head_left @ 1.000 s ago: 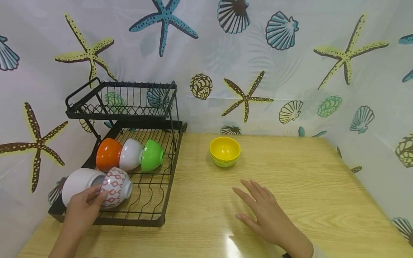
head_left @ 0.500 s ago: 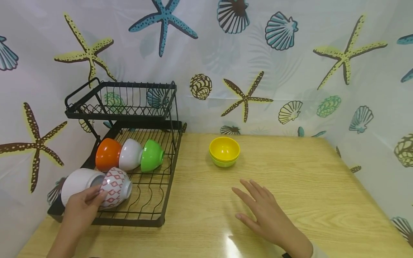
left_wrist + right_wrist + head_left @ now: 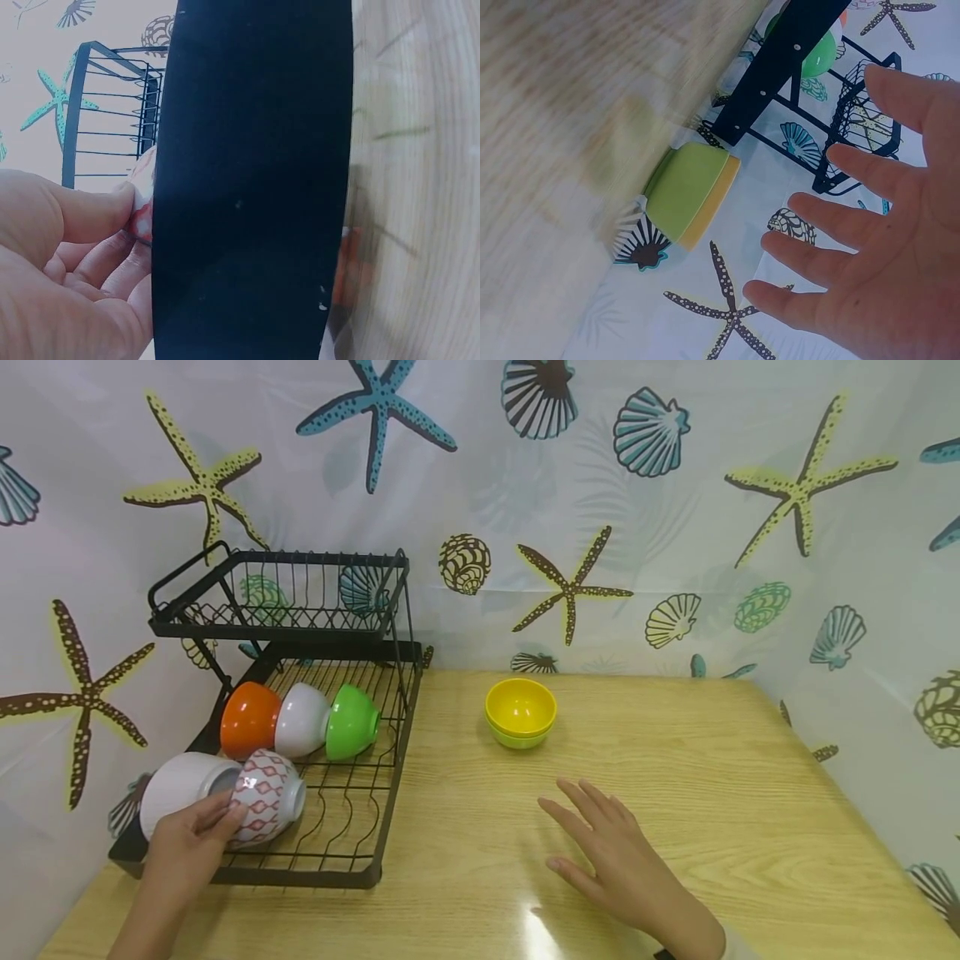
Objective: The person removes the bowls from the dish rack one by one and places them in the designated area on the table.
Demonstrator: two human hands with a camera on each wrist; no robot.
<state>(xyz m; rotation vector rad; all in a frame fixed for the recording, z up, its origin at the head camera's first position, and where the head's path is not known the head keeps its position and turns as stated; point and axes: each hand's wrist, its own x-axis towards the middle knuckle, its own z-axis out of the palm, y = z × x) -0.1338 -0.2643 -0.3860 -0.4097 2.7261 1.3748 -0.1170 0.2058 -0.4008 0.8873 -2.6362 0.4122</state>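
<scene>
My left hand [image 3: 187,839] pinches the rim of a white bowl with a red pattern [image 3: 264,802], which stands on its side in the front row of the black dish rack [image 3: 375,860]. Behind that bowl's rim, to the left, a larger white bowl [image 3: 176,785] also leans on its side. In the left wrist view the rack's dark edge [image 3: 251,187] hides most of the patterned bowl. My right hand [image 3: 618,864] hovers over the table with fingers spread, holding nothing. Ahead of it a yellow bowl [image 3: 521,706] sits nested in a light green bowl [image 3: 519,741].
An orange bowl [image 3: 250,720], a white bowl [image 3: 302,720] and a bright green bowl [image 3: 352,722] stand sideways in the rack's second row. The upper rack tier [image 3: 277,631] overhangs the back. A patterned curtain [image 3: 675,527] encloses the wooden table [image 3: 675,735].
</scene>
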